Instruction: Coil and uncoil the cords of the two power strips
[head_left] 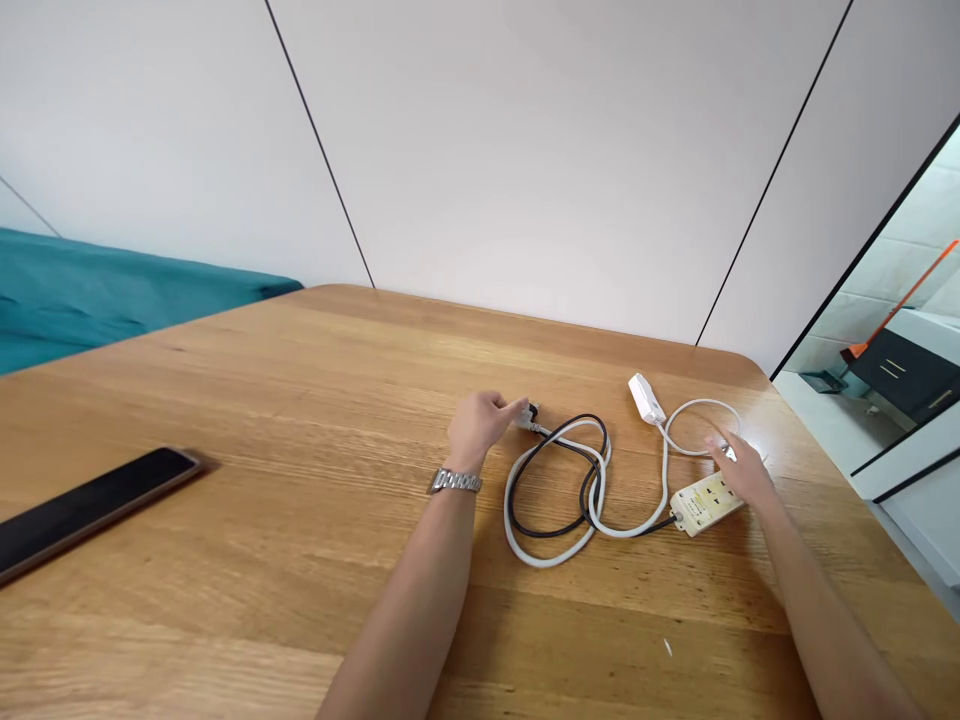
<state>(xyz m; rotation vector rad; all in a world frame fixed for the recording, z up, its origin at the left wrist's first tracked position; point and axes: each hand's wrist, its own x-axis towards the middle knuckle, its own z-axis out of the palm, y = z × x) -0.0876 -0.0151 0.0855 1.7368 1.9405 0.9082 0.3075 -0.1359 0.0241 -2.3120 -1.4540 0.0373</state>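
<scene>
Near the middle of the table, my left hand [481, 428] pinches a white plug [524, 417], and a black plug [534, 411] shows right beside it. From these plugs a thick white cable [546, 563] and a black cable [541, 534] run in overlapping loops. The black one enters a cream power strip [701, 505] with several sockets. The white one leads to a small white socket block [645, 398]. My right hand [739, 470], fingers closed, is over the strip's far end at a thin white cord [701, 402]; its fingertips partly hide a small shiny piece there.
A dark phone-like device [94, 510] lies at the left on the wooden table [300, 600]. A small white scrap [667, 647] is near the front. Behind are a white panelled wall [525, 150] and a teal sofa [112, 295]; a doorway with an orange-handled broom [907, 300] is at right.
</scene>
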